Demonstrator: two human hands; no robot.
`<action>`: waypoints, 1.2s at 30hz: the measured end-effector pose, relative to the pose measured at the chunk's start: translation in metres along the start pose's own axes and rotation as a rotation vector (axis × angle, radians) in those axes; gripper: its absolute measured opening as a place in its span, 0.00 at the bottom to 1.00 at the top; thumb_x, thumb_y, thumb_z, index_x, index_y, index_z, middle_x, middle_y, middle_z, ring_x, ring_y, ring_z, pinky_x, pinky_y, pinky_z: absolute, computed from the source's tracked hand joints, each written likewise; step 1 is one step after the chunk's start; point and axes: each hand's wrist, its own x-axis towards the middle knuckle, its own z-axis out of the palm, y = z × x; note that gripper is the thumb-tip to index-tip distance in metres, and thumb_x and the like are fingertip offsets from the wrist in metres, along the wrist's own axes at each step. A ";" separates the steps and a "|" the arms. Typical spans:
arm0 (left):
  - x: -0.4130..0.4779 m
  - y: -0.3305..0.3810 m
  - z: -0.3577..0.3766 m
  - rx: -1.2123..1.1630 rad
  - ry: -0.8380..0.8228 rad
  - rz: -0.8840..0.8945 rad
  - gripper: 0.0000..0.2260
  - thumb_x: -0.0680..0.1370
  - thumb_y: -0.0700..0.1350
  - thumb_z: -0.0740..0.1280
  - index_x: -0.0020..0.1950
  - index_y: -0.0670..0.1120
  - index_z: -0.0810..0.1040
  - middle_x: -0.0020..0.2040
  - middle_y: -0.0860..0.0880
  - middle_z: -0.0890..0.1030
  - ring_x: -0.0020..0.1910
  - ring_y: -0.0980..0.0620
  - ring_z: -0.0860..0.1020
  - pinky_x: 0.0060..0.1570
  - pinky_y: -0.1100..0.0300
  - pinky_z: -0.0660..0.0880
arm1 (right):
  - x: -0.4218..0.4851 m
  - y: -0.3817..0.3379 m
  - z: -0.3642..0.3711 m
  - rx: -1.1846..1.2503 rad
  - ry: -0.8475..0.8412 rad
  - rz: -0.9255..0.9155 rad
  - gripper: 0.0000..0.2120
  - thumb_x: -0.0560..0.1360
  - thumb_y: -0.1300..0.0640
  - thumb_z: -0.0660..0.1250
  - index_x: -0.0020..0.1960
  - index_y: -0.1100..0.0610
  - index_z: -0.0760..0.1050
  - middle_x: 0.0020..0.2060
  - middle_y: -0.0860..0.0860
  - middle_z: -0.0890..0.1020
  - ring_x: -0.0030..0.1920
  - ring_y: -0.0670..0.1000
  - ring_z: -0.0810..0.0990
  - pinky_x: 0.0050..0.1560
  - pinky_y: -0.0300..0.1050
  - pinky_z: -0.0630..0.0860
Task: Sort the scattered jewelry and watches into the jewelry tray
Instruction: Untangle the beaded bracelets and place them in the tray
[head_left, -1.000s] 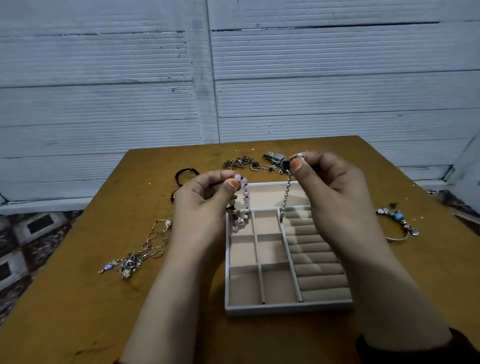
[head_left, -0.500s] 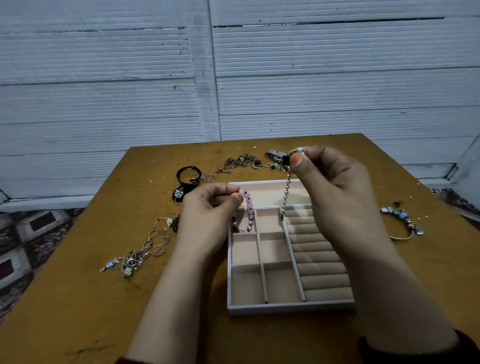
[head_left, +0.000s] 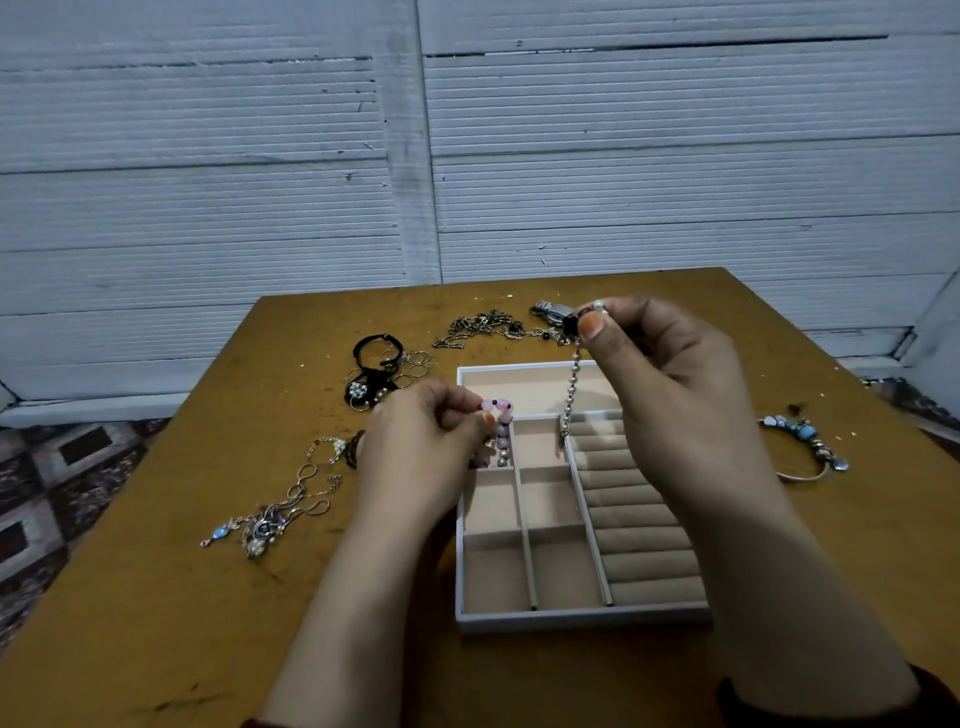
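The white jewelry tray (head_left: 582, 618) with beige compartments and ring rolls lies on the table in front of me. My left hand (head_left: 421, 452) pinches a pink bead bracelet (head_left: 501, 431) whose lower end hangs into the tray's upper left compartment. My right hand (head_left: 670, 384) pinches the top of a silver bead chain (head_left: 571, 400) that dangles over the tray's back section. Scattered on the table are a black bracelet with rings (head_left: 376, 374), a chain necklace (head_left: 480, 327), a metal watch clasp (head_left: 550, 312), a tangle of silver necklaces (head_left: 280, 509) and a blue charm bangle (head_left: 805, 447).
The brown table (head_left: 156, 597) ends at the left edge above a patterned floor (head_left: 47, 483). A white ribbed wall (head_left: 467, 156) stands behind the table's far edge.
My left hand has lowered the pink bracelet from above the tray down into the upper left compartment. My right hand has stayed raised with the chain hanging from it.
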 end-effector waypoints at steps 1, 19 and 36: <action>0.001 -0.001 0.000 0.032 0.000 -0.003 0.03 0.73 0.43 0.72 0.42 0.50 0.81 0.31 0.55 0.82 0.31 0.62 0.80 0.44 0.55 0.79 | 0.000 0.000 0.000 0.000 0.000 -0.002 0.04 0.76 0.55 0.67 0.43 0.52 0.78 0.38 0.43 0.81 0.43 0.40 0.77 0.49 0.43 0.72; 0.000 0.004 -0.001 0.531 -0.093 0.081 0.10 0.76 0.45 0.64 0.44 0.59 0.83 0.51 0.54 0.68 0.55 0.52 0.58 0.48 0.58 0.54 | 0.000 0.003 0.004 0.009 -0.028 0.002 0.04 0.76 0.55 0.67 0.44 0.53 0.78 0.38 0.43 0.80 0.42 0.39 0.77 0.46 0.35 0.72; 0.007 -0.004 -0.006 0.478 -0.171 0.193 0.10 0.80 0.47 0.60 0.50 0.60 0.79 0.54 0.55 0.72 0.53 0.53 0.60 0.47 0.59 0.53 | -0.001 0.001 0.001 0.035 -0.007 0.014 0.04 0.76 0.56 0.66 0.45 0.54 0.79 0.42 0.48 0.82 0.45 0.42 0.79 0.47 0.34 0.73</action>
